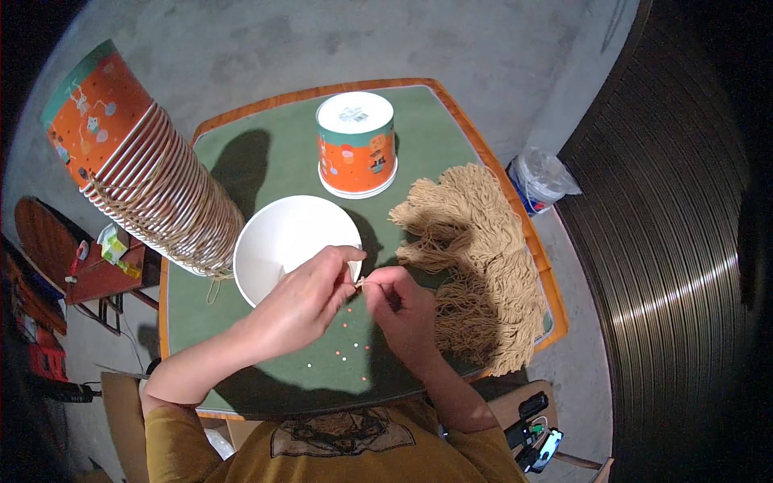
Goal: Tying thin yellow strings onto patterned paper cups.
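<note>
My left hand [302, 302] and my right hand [400, 310] meet at the near right rim of a white-lined paper bucket [282, 229]. Both pinch a short bit of tan cord [360, 283] between thumb and fingertips. The left hand lies partly over the bucket's mouth, which faces up toward me. Most of the cord is hidden by my fingers, so I cannot tell whether it passes through the bucket wall. Close by my right hand is a large heap of tan cords [503, 266]. Small orange and white dots [345, 359] are scattered on the green cloth below my hands.
A tall leaning stack of nested buckets [173, 189] with cord loops stands at the left. An orange and teal bucket [354, 157] sits upside down at the back of the wood-edged table [555, 326]. On the floor at right is a white pail [541, 177].
</note>
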